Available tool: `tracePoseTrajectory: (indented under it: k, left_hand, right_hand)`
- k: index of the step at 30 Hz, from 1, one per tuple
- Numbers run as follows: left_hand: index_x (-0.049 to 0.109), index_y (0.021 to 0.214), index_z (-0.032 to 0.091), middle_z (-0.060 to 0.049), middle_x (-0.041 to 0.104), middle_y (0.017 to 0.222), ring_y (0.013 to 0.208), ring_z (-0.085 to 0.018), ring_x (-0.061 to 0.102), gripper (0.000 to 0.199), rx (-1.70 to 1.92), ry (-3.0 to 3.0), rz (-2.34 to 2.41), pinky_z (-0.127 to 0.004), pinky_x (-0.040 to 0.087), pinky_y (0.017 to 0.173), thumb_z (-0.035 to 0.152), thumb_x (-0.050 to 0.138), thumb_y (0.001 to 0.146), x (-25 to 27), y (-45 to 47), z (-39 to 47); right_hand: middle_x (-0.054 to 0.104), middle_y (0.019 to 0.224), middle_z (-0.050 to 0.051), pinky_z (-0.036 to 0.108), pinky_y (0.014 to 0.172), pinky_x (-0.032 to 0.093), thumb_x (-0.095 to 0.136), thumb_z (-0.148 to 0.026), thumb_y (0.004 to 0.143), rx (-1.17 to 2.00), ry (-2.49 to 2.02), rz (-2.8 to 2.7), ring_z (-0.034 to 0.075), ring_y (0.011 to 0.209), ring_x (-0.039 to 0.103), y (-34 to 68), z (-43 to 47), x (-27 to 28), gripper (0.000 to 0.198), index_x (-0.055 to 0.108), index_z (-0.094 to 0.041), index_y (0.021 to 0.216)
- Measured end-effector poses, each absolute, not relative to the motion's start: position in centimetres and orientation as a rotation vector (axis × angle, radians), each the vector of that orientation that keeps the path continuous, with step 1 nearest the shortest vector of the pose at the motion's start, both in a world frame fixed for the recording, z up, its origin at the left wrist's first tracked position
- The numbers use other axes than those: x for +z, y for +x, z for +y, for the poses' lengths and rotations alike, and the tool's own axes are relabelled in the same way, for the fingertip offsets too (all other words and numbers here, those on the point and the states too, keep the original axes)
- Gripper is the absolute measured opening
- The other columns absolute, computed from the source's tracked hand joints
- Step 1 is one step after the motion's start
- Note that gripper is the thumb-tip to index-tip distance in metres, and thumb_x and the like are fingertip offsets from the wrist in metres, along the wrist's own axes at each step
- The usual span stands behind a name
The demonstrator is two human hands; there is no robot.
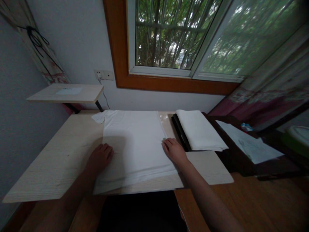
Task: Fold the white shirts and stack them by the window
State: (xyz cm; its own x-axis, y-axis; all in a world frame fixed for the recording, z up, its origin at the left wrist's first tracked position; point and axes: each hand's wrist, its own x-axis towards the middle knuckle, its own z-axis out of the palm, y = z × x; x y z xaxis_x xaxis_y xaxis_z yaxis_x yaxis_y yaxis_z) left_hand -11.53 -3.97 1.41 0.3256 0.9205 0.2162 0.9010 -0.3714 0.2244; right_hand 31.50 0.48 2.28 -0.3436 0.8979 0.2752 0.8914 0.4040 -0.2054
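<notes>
A white T-shirt (138, 141) lies spread on the pale wooden desk, mostly smooth, with a crumpled sleeve at its far left corner. My left hand (102, 155) is at the shirt's left edge, its fingers curled and closed on the fabric. At the opposite edge, my right hand (174, 150) has its fingertips pressed together on the cloth. The thumbs are largely hidden. Shadow from the left arm falls across the left part of the shirt.
Right of the shirt, folded white cloth (201, 129) lies on a black object (180, 132). A small raised shelf (87, 96) stands at the back left. A dark side table (227, 161) with a paper sheet (248, 141) adjoins the desk (55, 161) below a window.
</notes>
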Motion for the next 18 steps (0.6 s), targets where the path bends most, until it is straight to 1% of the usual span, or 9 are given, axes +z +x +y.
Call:
tracePoseTrajectory:
  k: [3, 6, 10, 14, 18]
  left_hand:
    - [0.069, 0.093, 0.021, -0.011, 0.068, 0.097, 0.098, -0.027, 0.06, 0.034, 0.469, 2.479, 1.718, -0.045, 0.047, 0.099, 0.037, 0.04, 0.102, 1.2, -12.3, -4.6]
    - [0.069, 0.096, 0.022, -0.01, 0.069, 0.102, 0.1, -0.027, 0.06, 0.032, 0.456, 2.452, 1.664, -0.044, 0.046, 0.1, 0.039, 0.042, 0.101, 1.4, -13.4, -5.9]
    - [0.071, 0.097, 0.023, -0.009, 0.071, 0.103, 0.1, -0.026, 0.061, 0.029, 0.423, 2.408, 1.558, -0.043, 0.045, 0.1, 0.04, 0.047, 0.1, 2.1, -14.9, -7.5]
    - [0.072, 0.083, 0.024, -0.007, 0.071, 0.088, 0.088, -0.024, 0.063, 0.035, 0.275, 2.379, 1.465, -0.039, 0.046, 0.089, 0.043, 0.047, 0.1, 2.8, -16.1, -8.5]
    - [0.068, 0.07, 0.024, -0.005, 0.067, 0.072, 0.073, -0.021, 0.062, 0.045, 0.084, 2.288, 1.437, -0.035, 0.044, 0.076, 0.049, 0.045, 0.099, 3.5, -16.2, -8.7]
  right_hand:
    - [0.071, 0.107, 0.012, 0.044, 0.102, 0.05, 0.042, -0.031, 0.105, 0.017, -1.548, -2.327, 0.028, 0.105, 0.062, 32.0, -0.2, 2.4, 0.031, 0.073, -0.023, 0.105]
    - [0.071, 0.105, 0.011, 0.042, 0.1, 0.051, 0.043, -0.03, 0.105, -0.003, -1.564, -2.336, 0.027, 0.103, 0.064, 32.7, -1.4, 2.5, 0.031, 0.072, -0.023, 0.102]
    - [0.072, 0.102, 0.01, 0.036, 0.092, 0.053, 0.044, -0.03, 0.103, 0.083, -1.584, -2.39, 0.024, 0.096, 0.067, 33.4, -3.1, 3.1, 0.03, 0.073, -0.024, 0.1]
    - [0.074, 0.094, 0.008, 0.031, 0.079, 0.052, 0.045, -0.032, 0.102, 0.281, -1.547, -2.529, 0.021, 0.086, 0.069, 33.7, -4.7, 4.7, 0.032, 0.075, -0.023, 0.095]
    - [0.075, 0.078, 0.005, 0.03, 0.071, 0.05, 0.049, -0.036, 0.1, 0.502, -1.44, -2.653, 0.021, 0.078, 0.068, 33.4, -5.7, 6.1, 0.036, 0.075, -0.025, 0.077]
